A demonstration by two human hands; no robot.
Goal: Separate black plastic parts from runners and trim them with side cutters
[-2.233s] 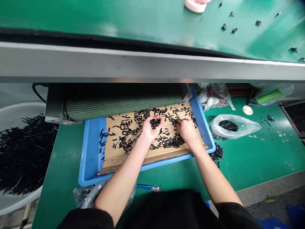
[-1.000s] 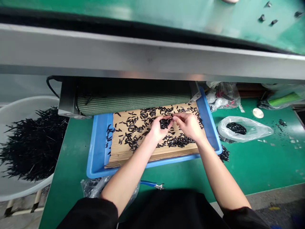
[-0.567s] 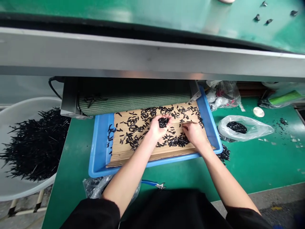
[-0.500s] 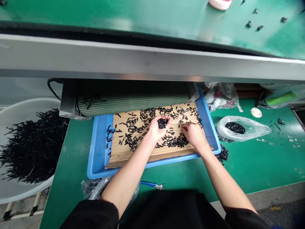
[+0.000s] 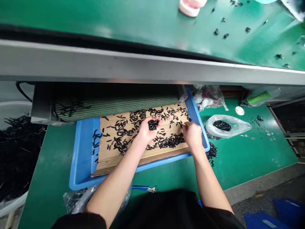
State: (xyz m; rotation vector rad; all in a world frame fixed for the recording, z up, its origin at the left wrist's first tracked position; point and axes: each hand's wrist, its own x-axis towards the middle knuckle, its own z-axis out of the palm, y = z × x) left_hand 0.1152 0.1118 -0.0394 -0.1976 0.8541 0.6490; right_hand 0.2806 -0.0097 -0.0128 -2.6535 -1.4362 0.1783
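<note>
My left hand [image 5: 147, 129] is cupped palm up over the middle of a corrugated cardboard sheet [image 5: 143, 159], holding a small heap of black plastic pieces [image 5: 152, 125]. Many more of these short black pieces lie scattered across the cardboard, which sits in a blue plastic tray [image 5: 81, 159]. My right hand [image 5: 193, 136] rests palm down at the cardboard's right side, close to the tray's right rim. Its fingers curl downward, and their tips are hidden behind the hand.
A woven green conveyor belt [image 5: 114, 106] runs behind the tray, under a steel rail [image 5: 143, 66]. A white basin [image 5: 14, 203] of black pieces stands left. On the green bench lie a plastic bag [image 5: 228, 127] of black pieces and blue-handled pliers [image 5: 143, 188].
My right hand has moved away from my left hand, down to the cardboard near the right rim. My left hand still holds its heap. The whole scene has shifted left in view.
</note>
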